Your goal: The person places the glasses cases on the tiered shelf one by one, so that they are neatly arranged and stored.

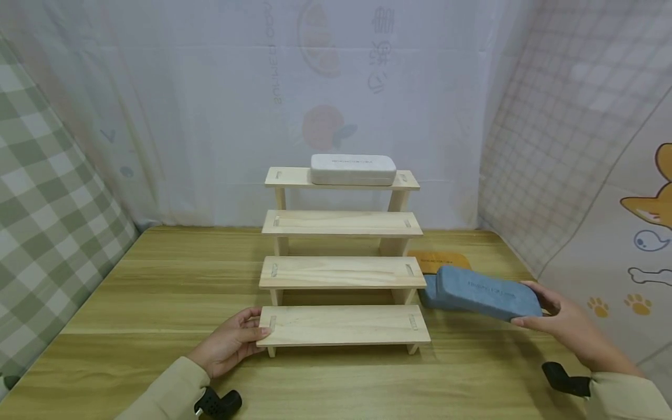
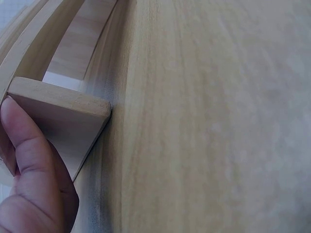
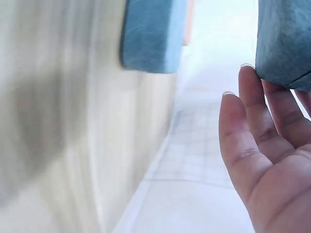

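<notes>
A stepped wooden display rack [image 1: 343, 326] with several tiers stands mid-table. My left hand [image 1: 233, 341] pinches the left end of its lowest board, thumb on top. Up close in the left wrist view, the left hand's fingers [image 2: 34, 160] lie beside the board's support leg [image 2: 60, 97]. My right hand [image 1: 562, 321] grips the right end of a blue glasses case [image 1: 488, 294], raised and tilted at the rack's right side. A second blue case [image 1: 429, 291] lies on the table, partly hidden behind it. A white glasses case [image 1: 353, 170] rests on the top tier.
An orange case [image 1: 441, 259] lies behind the blue ones, partly covered by the rack. The wooden table [image 1: 173, 280] meets a white printed curtain [image 1: 210, 116] at the back. Checked cloth [image 1: 47, 233] hangs on the left, patterned cloth [image 1: 567, 116] on the right.
</notes>
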